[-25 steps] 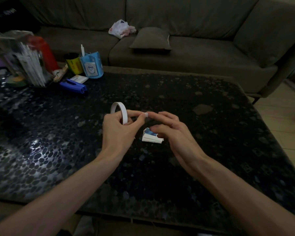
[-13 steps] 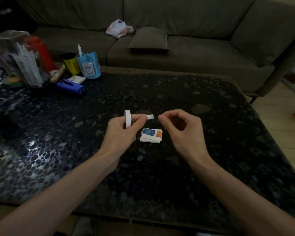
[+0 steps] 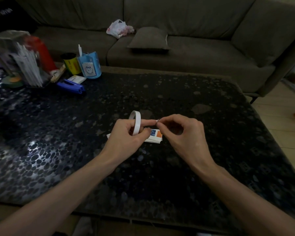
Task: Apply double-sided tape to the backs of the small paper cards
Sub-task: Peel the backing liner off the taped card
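Note:
My left hand [image 3: 126,138] holds a white roll of double-sided tape [image 3: 136,122] upright over the middle of the dark table, its forefinger stretched to the right along the loose tape end. My right hand [image 3: 182,133] pinches that small white tape end [image 3: 157,120] between thumb and forefinger, right at the left fingertip. Under both hands lies a small stack of paper cards [image 3: 156,136], white at the edges with a blue and orange picture on top; the left hand hides part of it.
The dark pebble-patterned table [image 3: 211,150] carries clutter at its far left: a blue stapler [image 3: 71,86], a blue pen cup [image 3: 89,67], a yellow tin [image 3: 71,63] and a clear holder with white sticks [image 3: 24,60]. A grey sofa [image 3: 177,53] with a cushion stands behind.
The right hand came back to the left fingertip and took the tape end in a pinch. The roll turned from edge-on to show its ring.

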Tool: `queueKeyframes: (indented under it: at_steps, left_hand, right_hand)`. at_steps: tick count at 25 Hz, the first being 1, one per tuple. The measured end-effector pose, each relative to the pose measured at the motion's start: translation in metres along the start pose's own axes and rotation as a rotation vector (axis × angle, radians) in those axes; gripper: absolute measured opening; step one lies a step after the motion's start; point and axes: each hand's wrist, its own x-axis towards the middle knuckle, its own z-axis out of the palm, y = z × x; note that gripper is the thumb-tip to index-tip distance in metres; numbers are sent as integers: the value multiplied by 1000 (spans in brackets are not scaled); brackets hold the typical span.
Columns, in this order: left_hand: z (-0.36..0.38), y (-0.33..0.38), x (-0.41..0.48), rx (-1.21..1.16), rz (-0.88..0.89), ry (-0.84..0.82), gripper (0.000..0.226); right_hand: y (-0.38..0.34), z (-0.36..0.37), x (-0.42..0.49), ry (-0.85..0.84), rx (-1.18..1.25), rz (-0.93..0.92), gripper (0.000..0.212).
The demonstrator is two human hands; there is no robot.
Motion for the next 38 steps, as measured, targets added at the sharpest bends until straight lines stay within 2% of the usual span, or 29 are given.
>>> queueKeyframes:
  at_steps: [6, 11, 14, 18, 22, 25, 30, 33, 38]
  left_hand:
    - [0, -3, 2, 37, 51, 7, 30]
    - [3, 0, -3, -56, 45, 37, 13]
    - [6, 6, -3, -63, 65, 48, 16]
    - [20, 7, -5, 24, 124, 62, 32]
    - [19, 7, -4, 88, 147, 112, 23]
    - [13, 12, -4, 111, 185, 66, 23]
    - [7, 15, -11, 79, 185, -29, 44]
    - [4, 12, -14, 71, 161, -29, 41]
    - [12, 6, -17, 62, 137, -24, 38]
  right_hand:
    - [3, -2, 3, -30, 52, 45, 15]
    - [5, -8, 3, -81, 213, 75, 7]
    - [3, -5, 3, -29, 375, 159, 6]
    - [0, -2, 5, 50, 541, 274, 9]
    - [-5, -6, 2, 69, 483, 211, 11]
    - [-9, -10, 0, 44, 456, 206, 11]
    - [-15, -16, 5, -39, 546, 294, 10]
    - [-16, -14, 4, -96, 571, 324, 11]
    - [-6, -11, -6, -100, 532, 333, 9]
